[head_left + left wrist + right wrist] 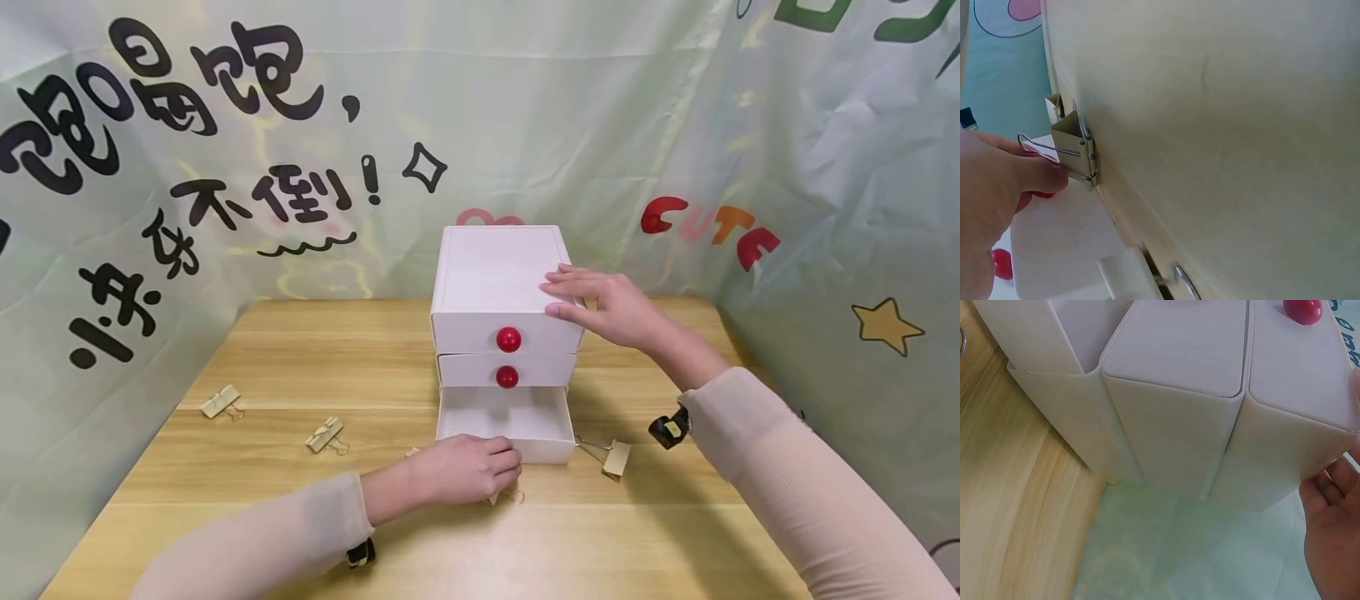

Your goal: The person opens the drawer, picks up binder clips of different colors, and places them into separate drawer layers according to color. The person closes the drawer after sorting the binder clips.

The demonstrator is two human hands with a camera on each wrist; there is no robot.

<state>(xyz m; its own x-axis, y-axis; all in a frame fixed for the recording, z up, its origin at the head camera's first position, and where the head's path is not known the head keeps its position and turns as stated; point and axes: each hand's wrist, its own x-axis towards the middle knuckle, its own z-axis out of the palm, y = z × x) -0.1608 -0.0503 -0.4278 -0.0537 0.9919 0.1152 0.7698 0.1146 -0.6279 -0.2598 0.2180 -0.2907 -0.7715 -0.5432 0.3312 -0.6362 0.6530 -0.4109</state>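
Observation:
A white desktop drawer box (498, 271) stands on the table, its bottom drawer (543, 452) pulled out and bare inside where visible. Just in front of that drawer, my left hand (465, 471) has curled fingers and pinches the wire handle of a beige binder clip (1074, 150) at the tabletop. From above, the hand mostly covers this clip. My right hand (611, 307) rests on the box's top right edge with fingers extended. In the right wrist view, its fingertips (1315, 499) touch the box's side.
More binder clips lie about: one at far left (220, 402), another left of the box (325, 435), and a third (617, 459) right of the open drawer. Red round knobs (508, 339) stick out from the two closed drawers. Printed cloth (562, 125) hangs behind the table.

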